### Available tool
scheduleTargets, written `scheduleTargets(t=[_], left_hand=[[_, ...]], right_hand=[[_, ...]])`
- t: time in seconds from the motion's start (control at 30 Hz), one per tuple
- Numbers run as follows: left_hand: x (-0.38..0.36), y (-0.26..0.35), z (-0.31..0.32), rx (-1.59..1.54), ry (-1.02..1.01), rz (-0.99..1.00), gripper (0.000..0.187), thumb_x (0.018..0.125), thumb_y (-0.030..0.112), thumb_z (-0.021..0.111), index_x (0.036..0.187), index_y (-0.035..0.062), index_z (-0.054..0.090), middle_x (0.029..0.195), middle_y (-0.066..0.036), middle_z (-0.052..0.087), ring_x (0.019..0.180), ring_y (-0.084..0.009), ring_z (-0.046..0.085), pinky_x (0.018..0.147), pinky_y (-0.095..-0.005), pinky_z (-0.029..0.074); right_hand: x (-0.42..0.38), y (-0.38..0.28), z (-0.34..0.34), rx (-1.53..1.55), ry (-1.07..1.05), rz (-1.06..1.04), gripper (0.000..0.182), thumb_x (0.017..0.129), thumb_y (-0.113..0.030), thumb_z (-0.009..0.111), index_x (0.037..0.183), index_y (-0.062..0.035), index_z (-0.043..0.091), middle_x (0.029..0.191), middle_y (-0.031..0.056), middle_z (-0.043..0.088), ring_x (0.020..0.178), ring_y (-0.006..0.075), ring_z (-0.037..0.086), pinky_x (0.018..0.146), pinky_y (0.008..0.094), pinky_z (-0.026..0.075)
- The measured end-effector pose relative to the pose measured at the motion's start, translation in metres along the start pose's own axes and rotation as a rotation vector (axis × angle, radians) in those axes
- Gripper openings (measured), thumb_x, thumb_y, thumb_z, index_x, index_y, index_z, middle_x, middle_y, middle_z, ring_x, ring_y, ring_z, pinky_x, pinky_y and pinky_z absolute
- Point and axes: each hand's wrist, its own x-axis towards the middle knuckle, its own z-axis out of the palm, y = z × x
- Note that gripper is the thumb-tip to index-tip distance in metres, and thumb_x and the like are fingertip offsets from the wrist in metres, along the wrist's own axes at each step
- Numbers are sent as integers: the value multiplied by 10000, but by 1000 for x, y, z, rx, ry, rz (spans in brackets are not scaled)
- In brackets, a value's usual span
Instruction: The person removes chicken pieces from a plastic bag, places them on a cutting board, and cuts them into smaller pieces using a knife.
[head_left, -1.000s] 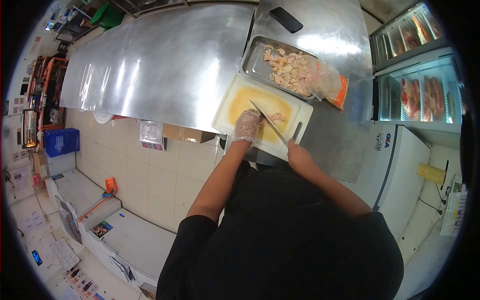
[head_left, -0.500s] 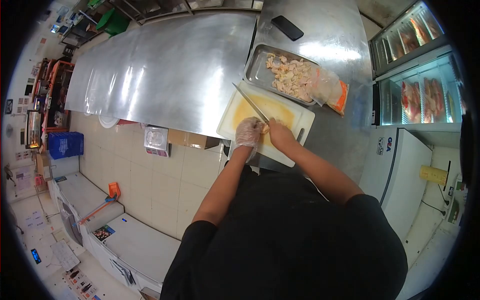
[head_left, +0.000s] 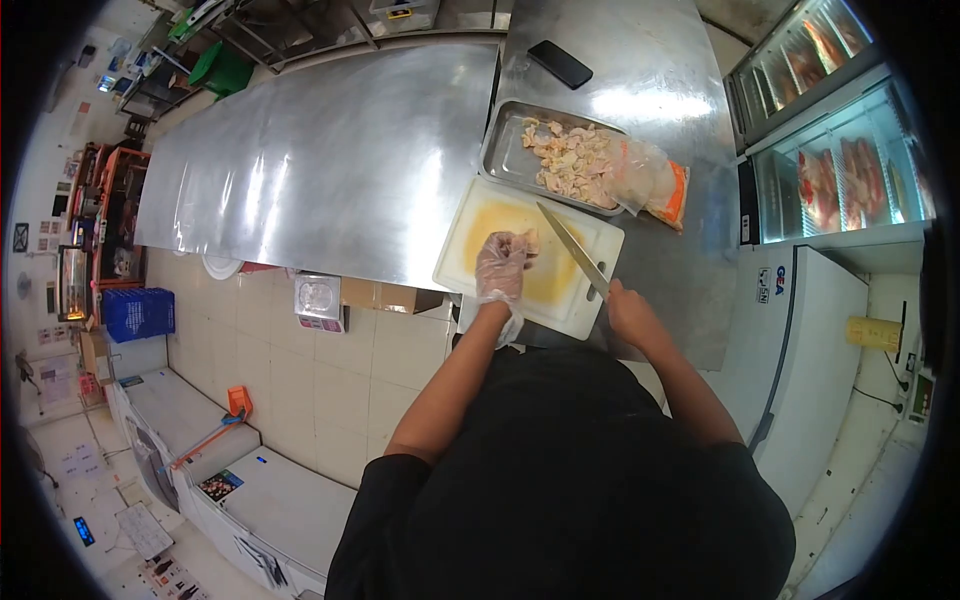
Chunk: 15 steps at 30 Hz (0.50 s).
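My left hand (head_left: 503, 265), in a clear plastic glove, rests over the white cutting board (head_left: 457, 240). Its fingers are curled round a small pale piece of meat (head_left: 532, 241), partly hidden by the glove. At the board's right edge my right hand (head_left: 630, 312) is bare and wrapped round the handle of a knife (head_left: 572, 245). The long blade points up and left across the board, apart from my left hand. Just beyond the board lies a metal tray (head_left: 507, 145) with many cut pieces of pale meat (head_left: 570, 160).
A plastic bag with an orange end (head_left: 645, 185) overlaps the tray's right side. A black phone (head_left: 560, 64) lies farther back on the steel table (head_left: 330, 150). To the right stand a lit display fridge (head_left: 840, 180) and a white appliance (head_left: 800, 350).
My right hand has drawn the knife right and toward me, away from my left hand. My left hand stays on the board with the meat. The view has shifted slightly.
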Motion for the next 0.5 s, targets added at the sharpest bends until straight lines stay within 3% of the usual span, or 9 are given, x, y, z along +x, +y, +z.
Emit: scheduleTargets(t=[0.07, 0.1, 0.23, 0.33, 0.5], left_hand=[[11, -59, -9, 250, 120, 27, 171, 898, 184, 660, 896, 25, 600, 778, -85, 660, 643, -119, 619, 589, -277, 517], [5, -61, -14, 525, 174, 8, 214, 889, 232, 658, 889, 25, 604, 773, -105, 662, 641, -155, 633, 596, -311, 520], [-10, -57, -16, 210, 233, -70, 274, 871, 294, 651, 840, 25, 613, 749, -124, 661, 654, -207, 648, 631, -366, 516], [-13, -56, -25, 472, 326, -201, 273, 856, 307, 651, 848, 36, 618, 730, -122, 663, 673, -249, 656, 664, -381, 517], [-14, -54, -35, 875, 357, -50, 254, 831, 309, 655, 858, 57, 626, 751, -126, 673, 697, -305, 661, 679, -401, 522]], right_hand=[[-7, -12, -9, 124, 21, -54, 170, 976, -157, 443, 975, 12, 433, 740, 301, 606, 750, 496, 597, 650, 588, 450], [-9, -18, -8, 124, 21, -55, 170, 976, -157, 443, 975, 12, 433, 740, 301, 606, 750, 496, 597, 650, 588, 450], [-3, -40, 11, 175, -18, -113, 183, 979, -168, 442, 972, 15, 444, 725, 299, 604, 731, 498, 595, 667, 590, 445], [7, -38, 35, 121, -104, -168, 187, 980, -174, 435, 974, 12, 456, 723, 296, 610, 727, 493, 603, 686, 586, 457], [7, -46, 14, 57, -99, -63, 183, 977, -164, 429, 967, 17, 451, 734, 292, 616, 745, 487, 614, 689, 572, 472]])
